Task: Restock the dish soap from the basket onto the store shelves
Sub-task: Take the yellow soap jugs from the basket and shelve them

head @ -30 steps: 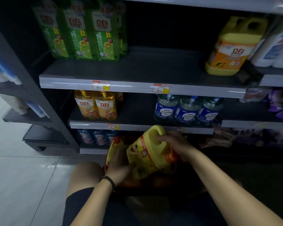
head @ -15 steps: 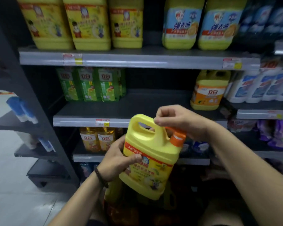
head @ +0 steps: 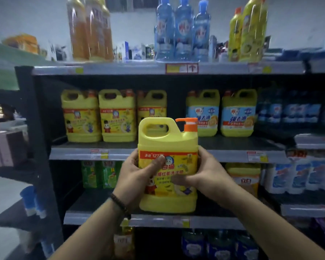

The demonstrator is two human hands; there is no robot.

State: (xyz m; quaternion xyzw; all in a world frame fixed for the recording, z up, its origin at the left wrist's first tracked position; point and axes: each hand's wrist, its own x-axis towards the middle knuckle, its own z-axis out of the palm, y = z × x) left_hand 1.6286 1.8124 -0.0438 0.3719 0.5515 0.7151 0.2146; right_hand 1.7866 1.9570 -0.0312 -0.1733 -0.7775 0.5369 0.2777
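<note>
In front of the grey-edged shelf that carries a row of jugs, the person holds a large yellow plastic dish soap jug upright with both hands. The jug is off the shelf, in the air just before the shelf's front rail. Its moulded carry handle and orange pump top rise above the rail and its base hangs below it.

The left hand grips the jug's left side, with the thumb laid across the red band of the front label. The right hand grips the right side, its thumb pressed flat over the lower part of the label. The jug sits squarely between the two palms; the fingers curl round behind it and are hidden. A dark beaded bracelet circles the left wrist.

On that shelf, three matching yellow jugs stand left of the held jug, and two yellow jugs with light blue labels stand to its right. The held jug lines up with the space between these groups.

Above the shelf, on the top tier, stand tall orange bottles, clear blue bottles and yellow-green bottles. Below the shelf are green bottles at the left and white bottles with blue labels at the right.
</note>
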